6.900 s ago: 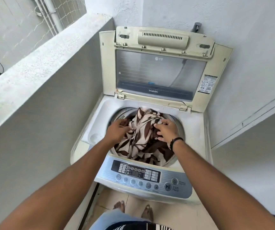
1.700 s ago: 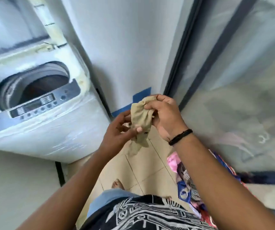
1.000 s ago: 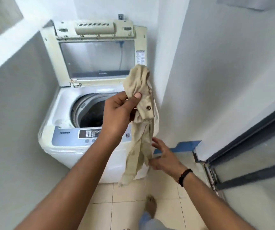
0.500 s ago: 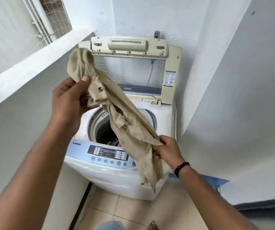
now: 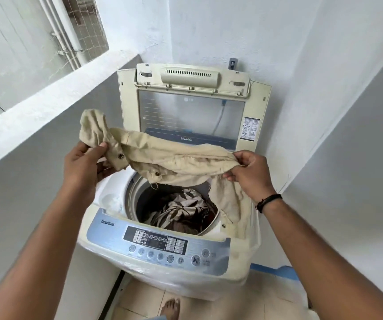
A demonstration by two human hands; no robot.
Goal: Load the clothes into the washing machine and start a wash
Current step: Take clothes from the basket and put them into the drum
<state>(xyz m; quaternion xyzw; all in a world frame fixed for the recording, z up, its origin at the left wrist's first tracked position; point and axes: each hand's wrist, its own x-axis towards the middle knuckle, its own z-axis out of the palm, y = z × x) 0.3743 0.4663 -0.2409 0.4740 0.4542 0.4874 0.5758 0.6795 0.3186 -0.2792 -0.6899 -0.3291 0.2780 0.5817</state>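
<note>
A beige garment [image 5: 176,161] with metal snap buttons hung stretched between both hands above the open drum [image 5: 139,204] of a top-loading washing machine [image 5: 162,271]. The left hand [image 5: 82,167] pinched one bunched end between thumb and fingers, off to the left of the opening; the right hand [image 5: 248,174] gripped the other end, closed on the fabric over the machine's right side. From the right hand a loose part of the garment drooped down onto the drum's right rim. Inside the drum lay a brown-and-white patterned cloth [image 5: 181,211] — well below the beige piece, not touching it. The lid [image 5: 192,107] stood upright against the back wall. The blue-grey control panel [image 5: 158,243] ran along the front edge, nearest the person, whose bare foot [image 5: 169,309] showed on the tiled floor [image 5: 266,296] below.
</note>
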